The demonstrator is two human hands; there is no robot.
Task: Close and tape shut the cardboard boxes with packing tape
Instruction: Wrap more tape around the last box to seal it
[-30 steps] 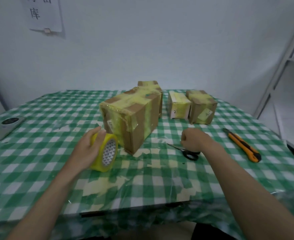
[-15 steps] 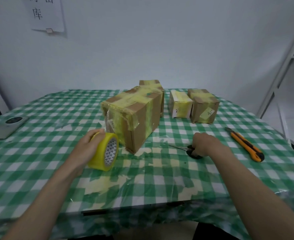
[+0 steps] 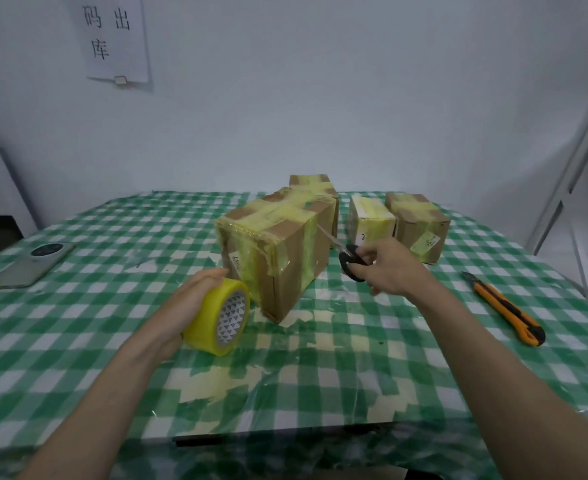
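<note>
The left hand [image 3: 195, 303] holds the roll of yellow tape [image 3: 221, 317], with its fingers curled over the top of the roll. The roll sits low, near the table [image 3: 78, 341]. Right beside that hand, just past the roll, stands the big box [image 3: 278, 247]. It is shut and has yellow tape on its top and sides. A strip of tape seems to run from the roll to the near corner of the box, but it is thin and clear, so this is hard to tell.

The right hand [image 3: 386, 268] grips the black scissors [image 3: 348, 258] by the handles. The blades point away from the hand, toward the far side of the big box.

Three smaller boxes [image 3: 417, 223] stand past the right hand, and all look taped. An orange knife [image 3: 507, 310] lies off to the outer side of the right arm. A phone [image 3: 33, 265] lies far out past the left hand.

I think the step now is cutting the tape. Next, the scissors need to come over to the strip beside the roll, while the left hand pulls it tight.
</note>
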